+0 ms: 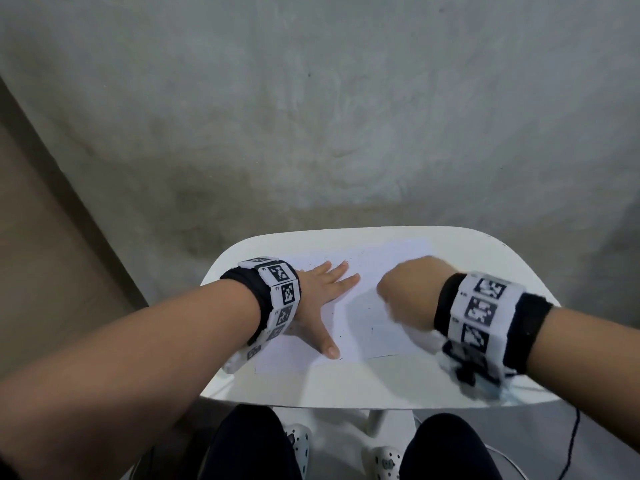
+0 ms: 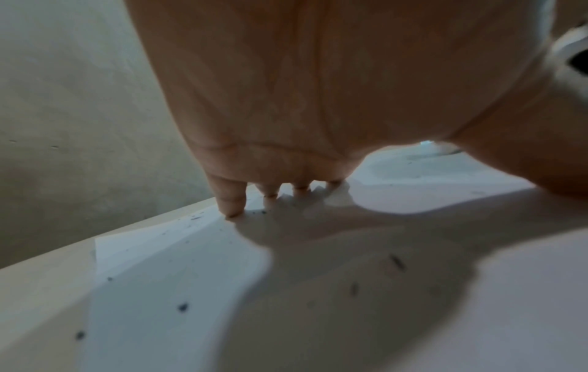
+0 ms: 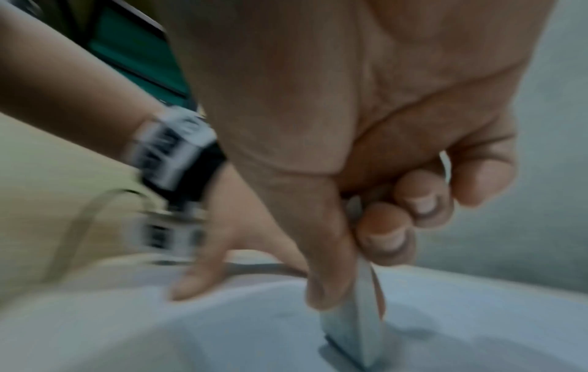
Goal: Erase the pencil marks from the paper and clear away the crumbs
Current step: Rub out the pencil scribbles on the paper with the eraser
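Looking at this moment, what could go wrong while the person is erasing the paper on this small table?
1. The right hand pinches the eraser and looks blurred with motion; hard rubbing might crease the paper.
2. Only the left hand presses the sheet flat, at one side, so the far side might shift.
3. Crumbs lie scattered; rubbing over them might smear grey marks.

Paper point(image 1: 349, 327): thin white sheet, matt, smooth.
Eraser point(image 3: 353, 329): pale block, matt, rubbery look.
Table point(image 1: 346, 386): white top, smooth, faint sheen.
Wristbands point(image 1: 263, 306): black cloth, white printed tiles.
Wall point(image 1: 311, 116): grey, rough, mottled.
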{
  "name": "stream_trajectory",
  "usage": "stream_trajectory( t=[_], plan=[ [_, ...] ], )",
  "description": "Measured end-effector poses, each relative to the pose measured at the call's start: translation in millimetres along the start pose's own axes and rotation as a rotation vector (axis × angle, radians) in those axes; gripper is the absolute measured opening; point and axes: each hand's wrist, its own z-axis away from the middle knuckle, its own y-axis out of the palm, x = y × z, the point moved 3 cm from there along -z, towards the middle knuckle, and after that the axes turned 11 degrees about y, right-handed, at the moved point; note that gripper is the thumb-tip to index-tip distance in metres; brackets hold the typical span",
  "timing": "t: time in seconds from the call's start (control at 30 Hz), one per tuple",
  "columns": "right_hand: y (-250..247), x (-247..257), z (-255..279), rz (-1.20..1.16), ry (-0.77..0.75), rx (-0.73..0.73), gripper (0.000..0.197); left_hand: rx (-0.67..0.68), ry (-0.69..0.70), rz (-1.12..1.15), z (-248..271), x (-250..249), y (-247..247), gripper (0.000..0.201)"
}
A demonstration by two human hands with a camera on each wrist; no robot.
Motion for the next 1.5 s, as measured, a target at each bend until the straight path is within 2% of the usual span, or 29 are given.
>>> stream_trajectory(
  t=[0.07, 0.1, 0.17, 0.23, 0.33, 0.37, 0.5, 0.6, 0.67, 0.83, 1.0, 1.13, 1.23, 1.33, 1.4, 1.47, 1.5],
  plan=[
    [4, 16, 11, 0.018, -0.104, 0.051, 0.015, -0.001, 0.011, -0.005, 1, 0, 0, 0.133],
    [4, 8, 8, -0.016, -0.083, 0.073, 0.018, 0.0, 0.014, -0.006, 1, -1, 0, 0.133],
    [-2, -21, -3, -0.065, 0.054, 0.076, 0.023, -0.005, 0.01, -0.005, 2, 0, 0, 0.133],
    [-2, -26, -4, -0.026, 0.09, 0.039, 0.022, -0.008, 0.011, 0.0, 1, 1, 0, 0.133],
    [5, 9, 13, -0.029, -0.073, 0.049, 0.016, -0.004, 0.019, 0.006, 1, 2, 0, 0.134],
    [7, 9, 12, -0.086, -0.082, 0.072, 0.015, 0.001, 0.016, 0.004, 1, 1, -1, 0.134],
    [-2, -50, -12, -0.396, 0.107, 0.055, 0.013, 0.025, 0.013, -0.007, 4, -2, -4, 0.134],
    [-5, -77, -14, -0.699, 0.129, 0.033, 0.009, 0.028, 0.018, -0.022, 6, 1, -5, 0.134],
    [-6, -84, -12, -0.787, 0.125, 0.016, 0.011, 0.003, 0.02, -0.044, 4, -2, -9, 0.132],
    [-5, -56, -8, -0.518, 0.028, 0.053, 0.02, -0.089, 0.071, -0.023, -22, -29, -35, 0.127],
    [-7, -31, -7, -0.249, -0.014, 0.095, 0.034, -0.081, 0.083, -0.023, -42, -37, -32, 0.129],
    [-3, -25, -6, -0.226, 0.02, 0.091, 0.028, -0.075, 0.058, -0.038, -45, -32, -26, 0.133],
    [-3, -15, -5, -0.181, 0.023, 0.111, 0.033, -0.081, 0.049, -0.021, -40, -35, -29, 0.13],
    [-3, 7, 0, -0.263, -0.081, 0.091, 0.034, -0.109, 0.008, 0.067, -29, -43, -33, 0.128],
    [-5, 3, 1, -0.258, -0.089, 0.121, 0.027, -0.123, 0.001, 0.094, -31, -40, -33, 0.134],
    [-9, -11, -4, -0.246, -0.024, 0.113, 0.012, -0.109, 0.06, 0.059, -34, -38, -32, 0.137],
    [-10, -12, -3, -0.236, -0.013, 0.099, 0.012, -0.103, 0.076, 0.046, -35, -38, -32, 0.136]
  ],
)
